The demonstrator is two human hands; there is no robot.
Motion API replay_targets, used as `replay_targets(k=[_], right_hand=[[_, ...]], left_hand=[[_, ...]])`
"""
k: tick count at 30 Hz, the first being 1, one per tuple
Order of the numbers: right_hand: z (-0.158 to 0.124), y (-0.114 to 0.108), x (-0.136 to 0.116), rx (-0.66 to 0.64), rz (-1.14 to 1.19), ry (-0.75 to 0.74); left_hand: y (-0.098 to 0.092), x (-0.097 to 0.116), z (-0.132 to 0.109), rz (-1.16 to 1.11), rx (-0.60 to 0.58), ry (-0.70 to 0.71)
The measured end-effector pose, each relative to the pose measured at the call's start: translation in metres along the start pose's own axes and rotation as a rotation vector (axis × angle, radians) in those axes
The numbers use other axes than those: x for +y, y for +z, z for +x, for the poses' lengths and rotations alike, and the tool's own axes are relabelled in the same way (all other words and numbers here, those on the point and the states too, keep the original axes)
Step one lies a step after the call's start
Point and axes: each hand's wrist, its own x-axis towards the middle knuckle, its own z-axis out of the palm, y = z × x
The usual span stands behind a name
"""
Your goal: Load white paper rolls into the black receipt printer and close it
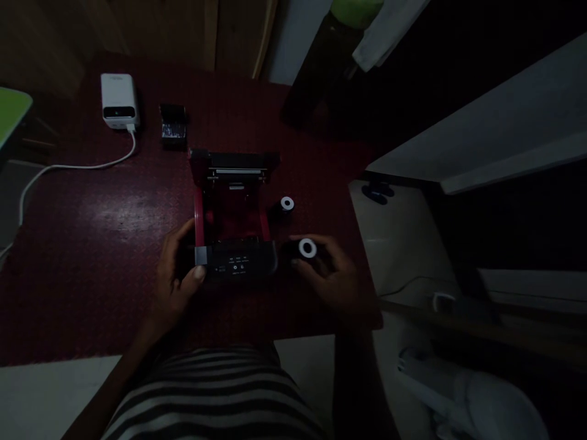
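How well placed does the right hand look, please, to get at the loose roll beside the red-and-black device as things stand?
Probably not well: the right hand is gripping another white-ended roll. Otherwise the loose roll looks within easy reach, with nothing visible blocking it.

looks like a room in a home, though hard to place more exactly in such low light. suggested by dark slippers [376, 192] on a pale, smooth floor [398, 238], wooden panelling [160, 30] behind a table [105, 263] with a patterned red top, and a tall, dark, green-topped container [321, 67] near its far edge.
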Motion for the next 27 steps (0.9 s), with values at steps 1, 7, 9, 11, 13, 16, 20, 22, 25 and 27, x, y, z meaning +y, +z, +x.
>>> replay_targets(k=[1,7,9,11,13,16,20,22,25,27], right_hand=[[0.002,-0.011,-0.014,-0.019,-0.010,-0.038],[0.043,-0.015,-0.086,-0.250,-0.269,-0.544],[0.059,0.010,-0.095,-0.323,-0.412,-0.652],[0.069,0.035,-0.100,-0.395,-0.574,-0.644],[0.074,0.054,-0.106,-0.448,-0.731,-0.578],[0.074,0.067,-0.119,-0.521,-0.888,-0.487],[0.080,0.074,-0.128,-0.663,-0.994,-0.364],[0.087,0.077,-0.125,-0.715,-0.972,-0.330],[0.095,0.079,-0.117,-0.739,-0.914,-0.299],[0.097,0.080,-0.114,-0.737,-0.906,-0.285]], left_hand=[[0.000,0.000,0.000,-0.004,0.000,0.007],[0.001,0.003,-0.001,-0.009,0.000,-0.001],[0.001,0.005,0.000,-0.010,-0.006,0.000],[0.000,0.006,0.000,-0.006,-0.015,0.006],[-0.001,0.006,-0.001,0.001,-0.017,0.010],[-0.002,0.004,-0.003,0.001,-0.017,0.015],[-0.001,0.002,-0.003,-0.006,-0.017,0.027],[0.000,0.002,-0.002,-0.007,-0.020,0.022],[0.000,0.002,-0.001,-0.011,-0.024,0.022],[0.000,0.003,-0.001,-0.009,-0.022,0.021]])
